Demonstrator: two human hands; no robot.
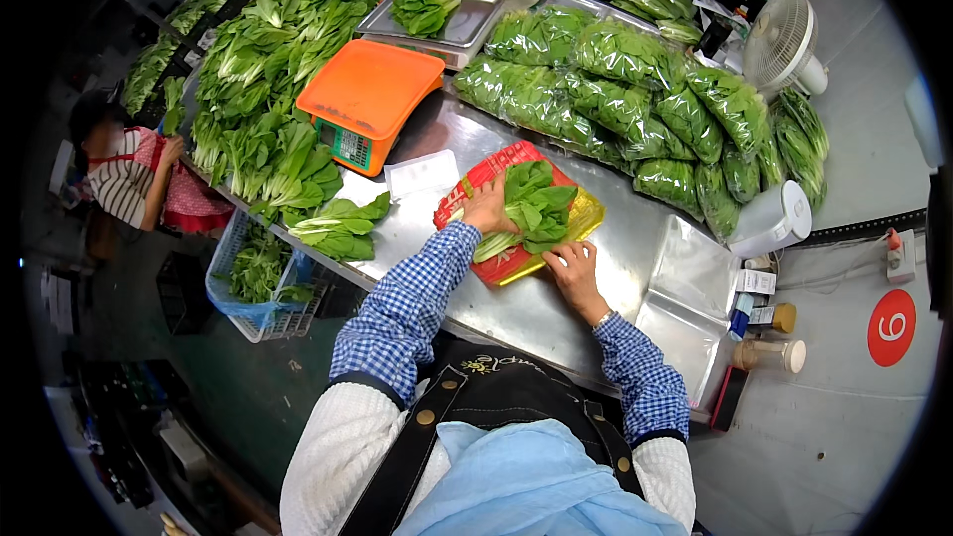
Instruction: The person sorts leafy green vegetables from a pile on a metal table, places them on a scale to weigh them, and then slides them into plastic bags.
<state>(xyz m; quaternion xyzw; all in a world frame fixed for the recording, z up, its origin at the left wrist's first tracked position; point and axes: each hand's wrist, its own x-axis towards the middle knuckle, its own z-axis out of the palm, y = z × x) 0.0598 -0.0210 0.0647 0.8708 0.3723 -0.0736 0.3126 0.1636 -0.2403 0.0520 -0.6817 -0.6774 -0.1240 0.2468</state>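
Note:
My left hand (488, 207) is closed over the pale stems of a bunch of leafy greens (537, 201). The bunch lies on a flat red and yellow printed plastic bag (588, 217) on the steel table (476, 309). At the bunch's lower right, the curled fingers of my right hand (577, 275) are by the leaf edge and the bag; whether they pinch anything is unclear. A few loose greens (339, 227) rest left of my left forearm. Beyond the bag are a white tray (423, 174) and an orange-topped weighing scale (372, 93).
Loose greens (260, 67) are heaped along the left. Clear-bagged greens (618, 82) are stacked at back right, near a fan (782, 41). Clear plastic bags (689, 268) lie right. A second scale (476, 11) holds greens. Co-workers stand left (130, 171) and across the table. A lined basket (257, 320) sits below.

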